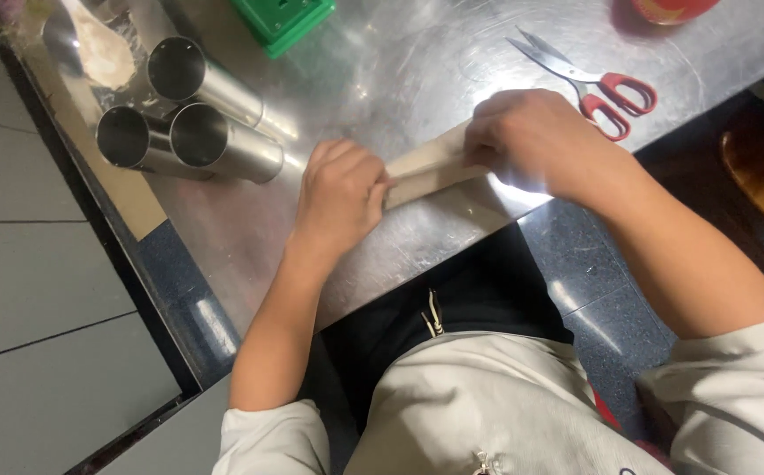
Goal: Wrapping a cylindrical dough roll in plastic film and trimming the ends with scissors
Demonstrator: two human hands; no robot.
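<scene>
Fingers of both hands curl down onto a pale folded strip (426, 170), probably paper or card, pinning it flat on the steel table (382, 70) near its front edge. Left hand (340, 195) presses the strip's left end with knuckles up; right hand (532, 141) clamps the right end, so the fold apparently stays creased. Three steel tubes (190, 123) lie stacked at far left. Red scissors (593, 84) rest at far right, beyond the right hand. A green box (283, 19) sits at the far edge.
</scene>
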